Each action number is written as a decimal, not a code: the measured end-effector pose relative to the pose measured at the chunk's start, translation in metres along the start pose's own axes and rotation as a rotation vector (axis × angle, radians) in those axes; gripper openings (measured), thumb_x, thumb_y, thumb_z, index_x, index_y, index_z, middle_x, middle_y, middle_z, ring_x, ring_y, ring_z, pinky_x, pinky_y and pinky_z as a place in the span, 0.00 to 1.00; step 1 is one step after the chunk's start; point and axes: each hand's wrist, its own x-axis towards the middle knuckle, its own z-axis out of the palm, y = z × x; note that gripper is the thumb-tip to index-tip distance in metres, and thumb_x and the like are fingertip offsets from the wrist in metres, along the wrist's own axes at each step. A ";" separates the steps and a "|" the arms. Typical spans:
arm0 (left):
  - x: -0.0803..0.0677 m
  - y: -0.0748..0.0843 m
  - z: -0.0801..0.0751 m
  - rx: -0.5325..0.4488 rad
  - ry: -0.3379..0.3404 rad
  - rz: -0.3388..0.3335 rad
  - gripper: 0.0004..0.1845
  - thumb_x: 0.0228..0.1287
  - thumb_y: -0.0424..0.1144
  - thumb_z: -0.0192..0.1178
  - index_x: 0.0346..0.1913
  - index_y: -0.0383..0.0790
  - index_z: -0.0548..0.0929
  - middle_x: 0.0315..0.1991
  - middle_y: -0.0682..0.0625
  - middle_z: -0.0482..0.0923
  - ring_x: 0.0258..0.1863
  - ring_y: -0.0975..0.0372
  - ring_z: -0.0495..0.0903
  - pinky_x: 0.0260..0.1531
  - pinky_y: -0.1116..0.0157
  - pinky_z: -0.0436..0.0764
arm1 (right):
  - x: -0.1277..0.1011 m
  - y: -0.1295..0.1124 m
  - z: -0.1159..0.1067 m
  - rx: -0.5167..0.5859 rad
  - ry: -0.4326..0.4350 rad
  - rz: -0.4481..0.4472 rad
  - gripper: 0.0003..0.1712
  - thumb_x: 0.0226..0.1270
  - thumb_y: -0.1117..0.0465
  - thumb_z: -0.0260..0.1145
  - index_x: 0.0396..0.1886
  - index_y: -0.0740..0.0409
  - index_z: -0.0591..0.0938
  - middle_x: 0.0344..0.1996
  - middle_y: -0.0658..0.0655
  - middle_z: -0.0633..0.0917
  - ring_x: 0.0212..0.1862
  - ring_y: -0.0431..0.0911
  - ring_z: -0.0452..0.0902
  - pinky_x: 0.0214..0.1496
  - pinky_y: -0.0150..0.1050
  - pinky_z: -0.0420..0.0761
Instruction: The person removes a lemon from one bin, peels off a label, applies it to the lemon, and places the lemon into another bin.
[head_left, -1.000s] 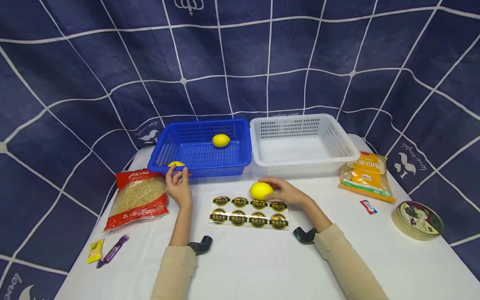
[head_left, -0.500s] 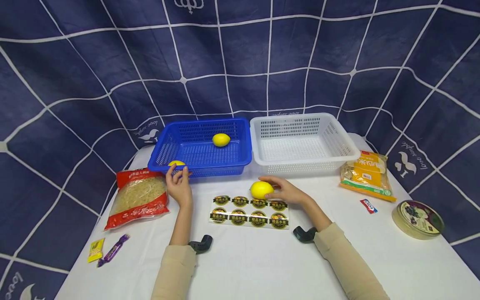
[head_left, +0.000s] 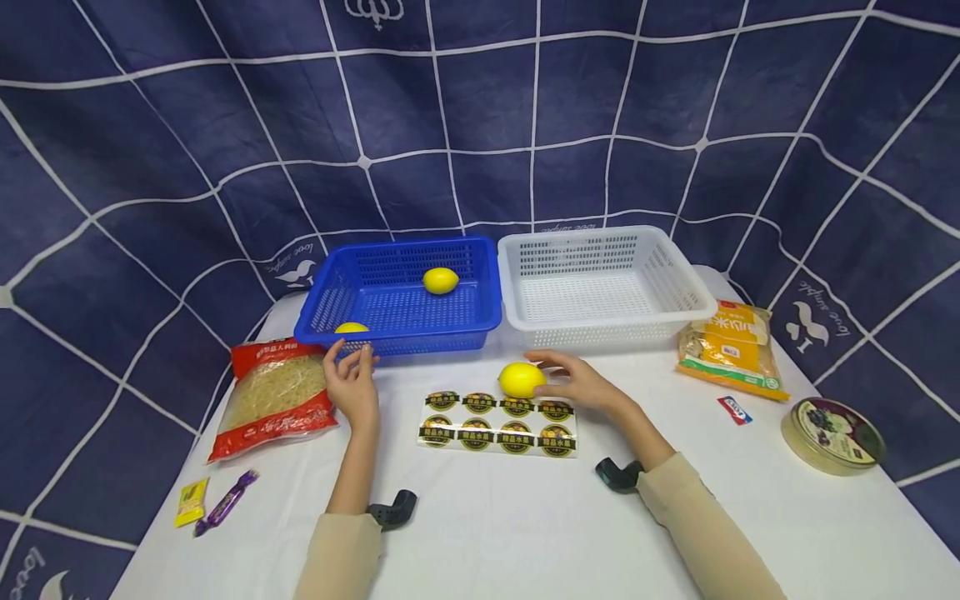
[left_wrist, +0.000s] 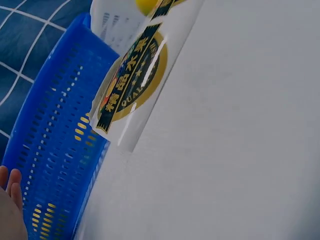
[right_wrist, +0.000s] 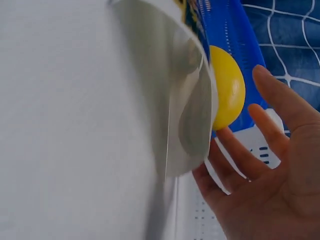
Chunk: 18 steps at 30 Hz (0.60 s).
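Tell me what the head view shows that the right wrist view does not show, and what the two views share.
Only the head view shows the left hand by the blue plastic basket's front wall, two yellow lemons inside it, the red noodle bag and the round tin. Only the right wrist view shows the sticker sheet's curled edge from below. Both show the right hand open beside the yellow lemon on the table.

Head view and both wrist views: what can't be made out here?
- Yellow lemon at the blue plastic basket's front left corner: head view, mostly hidden by the rim.
- Left hand: left wrist view, cut off by the frame edge; finger pose unclear.
- Print on the sheet of round black-and-gold stickers: head view, too small to read.
- Right hand contact with the loose yellow lemon: uncertain.
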 end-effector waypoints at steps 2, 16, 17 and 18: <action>-0.006 0.012 -0.005 0.032 -0.034 0.006 0.23 0.60 0.39 0.62 0.56 0.36 0.72 0.35 0.40 0.81 0.31 0.53 0.82 0.33 0.61 0.82 | -0.006 -0.005 -0.003 -0.023 0.020 -0.007 0.34 0.56 0.62 0.70 0.62 0.62 0.69 0.60 0.60 0.72 0.57 0.55 0.69 0.59 0.53 0.70; -0.042 0.032 -0.026 0.132 -0.508 0.135 0.27 0.59 0.29 0.62 0.61 0.32 0.67 0.45 0.33 0.77 0.43 0.53 0.76 0.36 0.72 0.78 | -0.051 -0.016 -0.011 -0.071 -0.001 0.096 0.34 0.55 0.57 0.71 0.61 0.60 0.72 0.57 0.58 0.75 0.57 0.54 0.70 0.60 0.53 0.70; -0.042 0.026 -0.027 0.134 -0.563 0.135 0.28 0.58 0.28 0.62 0.62 0.33 0.67 0.46 0.34 0.76 0.45 0.51 0.76 0.38 0.69 0.78 | -0.053 -0.014 -0.011 -0.074 -0.008 0.094 0.34 0.55 0.57 0.71 0.61 0.60 0.72 0.57 0.58 0.76 0.56 0.54 0.71 0.60 0.52 0.70; -0.042 0.020 -0.028 0.145 -0.616 0.134 0.29 0.58 0.29 0.62 0.63 0.34 0.67 0.48 0.34 0.76 0.47 0.49 0.75 0.41 0.66 0.78 | -0.055 -0.012 -0.010 -0.072 -0.017 0.088 0.34 0.55 0.57 0.71 0.61 0.61 0.72 0.56 0.58 0.76 0.56 0.53 0.71 0.60 0.52 0.70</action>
